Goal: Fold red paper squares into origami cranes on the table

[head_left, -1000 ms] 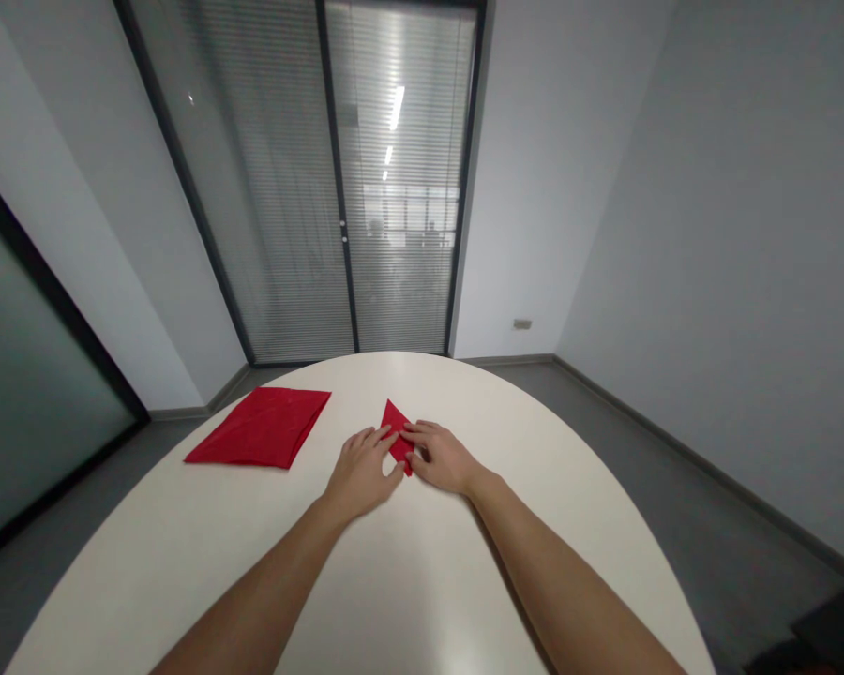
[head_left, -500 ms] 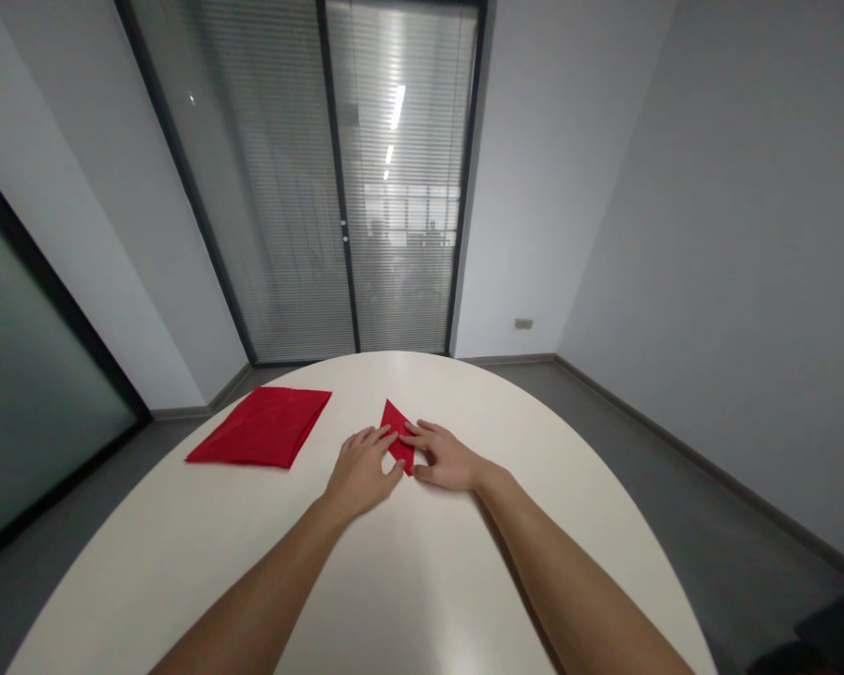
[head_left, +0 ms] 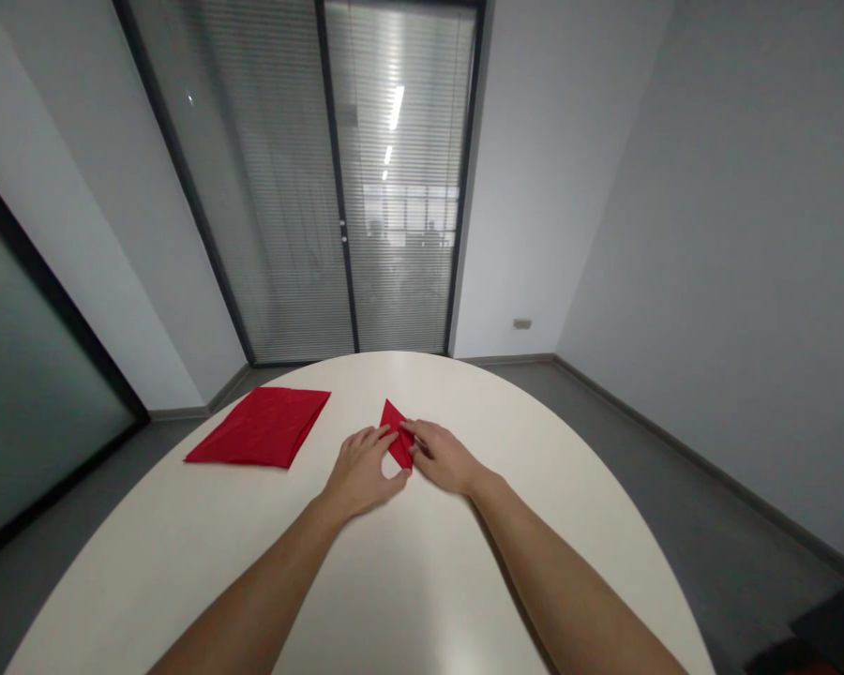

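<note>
A small folded red piece (head_left: 398,450) lies on the white table between my hands, its pointed end facing away from me. Whether it is cloth or paper I cannot tell. My left hand (head_left: 366,471) rests at its left side, fingers spread over its edge and thumb at its near end. Against its right edge, my right hand (head_left: 442,457) has its fingers drawn together and bent, with thumb and index touching the piece. The fingers cover parts of both edges. Further left lies a larger folded red sheet (head_left: 260,427), flat and apart from both hands.
The round white table (head_left: 380,591) curves away on both sides. Beyond it stands a glass partition with blinds (head_left: 400,281), beside a white wall with a socket (head_left: 521,323). A dark object (head_left: 836,623) shows at the lower right.
My right hand's fingers have drawn closer together at the small red piece's right edge. My left thumb has slid slightly right at its near end. The larger red sheet stays put.
</note>
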The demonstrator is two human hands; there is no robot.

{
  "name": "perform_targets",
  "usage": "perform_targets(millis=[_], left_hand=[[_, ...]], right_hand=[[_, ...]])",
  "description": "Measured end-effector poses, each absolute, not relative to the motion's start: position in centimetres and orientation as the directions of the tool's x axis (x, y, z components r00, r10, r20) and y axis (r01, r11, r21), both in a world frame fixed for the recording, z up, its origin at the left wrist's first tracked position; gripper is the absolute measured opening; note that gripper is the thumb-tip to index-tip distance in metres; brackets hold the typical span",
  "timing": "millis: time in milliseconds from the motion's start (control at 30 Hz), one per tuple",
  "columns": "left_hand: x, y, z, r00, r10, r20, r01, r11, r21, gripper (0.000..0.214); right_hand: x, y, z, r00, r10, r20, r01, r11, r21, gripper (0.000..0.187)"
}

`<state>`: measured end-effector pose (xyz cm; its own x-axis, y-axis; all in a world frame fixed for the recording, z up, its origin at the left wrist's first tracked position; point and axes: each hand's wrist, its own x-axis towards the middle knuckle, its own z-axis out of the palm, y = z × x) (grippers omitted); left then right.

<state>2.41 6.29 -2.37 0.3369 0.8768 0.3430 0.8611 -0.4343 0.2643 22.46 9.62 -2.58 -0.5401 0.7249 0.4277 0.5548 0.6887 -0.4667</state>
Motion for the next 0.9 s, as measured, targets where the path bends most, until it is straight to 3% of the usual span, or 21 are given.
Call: perform_targets(millis=[167, 367, 900], left_hand=[[2.53, 6.15, -2.22, 0.324, 0.872, 0.368, 0.852, -0.438, 0.287, 0.050], [2.55, 6.14, -1.90, 0.316, 0.877, 0.361, 0.855, -0.428, 0.292, 0.052], [2.38, 6.26, -2.20, 0.310, 0.877, 0.367, 0.843, -0.432, 0.321, 0.054]], right_hand=[[22.38, 9.19, -2.17, -0.488, 0.769, 0.413, 0.574, 0.639, -0.512, 0.057], [22.36, 9.15, -2.14, -0.485, 0.767, 0.421, 0.559, 0.641, -0.525, 0.067], [22.11, 8.93, -1.58, -0.429, 0.820, 0.379, 0.575, 0.571, -0.586, 0.031]])
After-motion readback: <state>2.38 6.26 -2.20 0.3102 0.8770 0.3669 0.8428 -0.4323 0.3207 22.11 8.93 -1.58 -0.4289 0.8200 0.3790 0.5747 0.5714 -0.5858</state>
